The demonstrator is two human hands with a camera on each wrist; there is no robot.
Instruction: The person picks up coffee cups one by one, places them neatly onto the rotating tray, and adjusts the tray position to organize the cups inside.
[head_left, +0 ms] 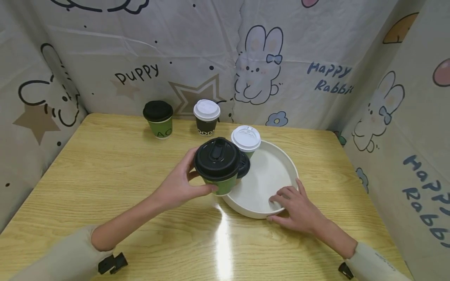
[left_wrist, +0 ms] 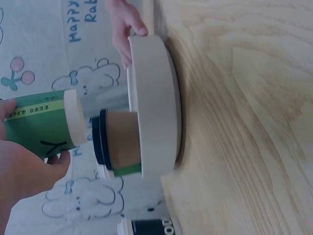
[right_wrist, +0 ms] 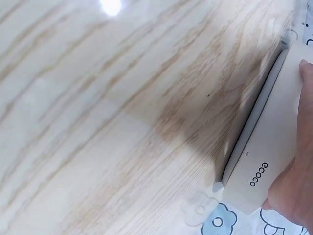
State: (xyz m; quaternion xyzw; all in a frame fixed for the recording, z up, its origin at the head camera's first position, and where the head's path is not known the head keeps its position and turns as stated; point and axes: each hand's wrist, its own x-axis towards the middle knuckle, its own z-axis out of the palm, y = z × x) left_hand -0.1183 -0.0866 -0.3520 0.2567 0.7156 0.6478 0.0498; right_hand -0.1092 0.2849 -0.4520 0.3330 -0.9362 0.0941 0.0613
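My left hand point(head_left: 181, 181) grips a green paper cup point(head_left: 219, 166) with a black lid, raised above the tray's left side; its base hangs clear of the tray in the left wrist view. The round white tray point(head_left: 268, 171) lies on the table, its near right rim pinched by my right hand point(head_left: 297, 207), thumb outside and fingers over the edge. Inside the tray stand a brown cup point(left_wrist: 123, 139) with a black lid and a green cup with a white lid point(head_left: 246, 138). The held cup partly hides the brown one in the head view.
Toward the table's back left stands a green cup point(head_left: 159, 121) with a black lid. Right of it is a black cup point(head_left: 206, 119) with a white lid. A printed cloth point(head_left: 197, 47) hangs behind and along both sides of the wooden table point(head_left: 116, 168).
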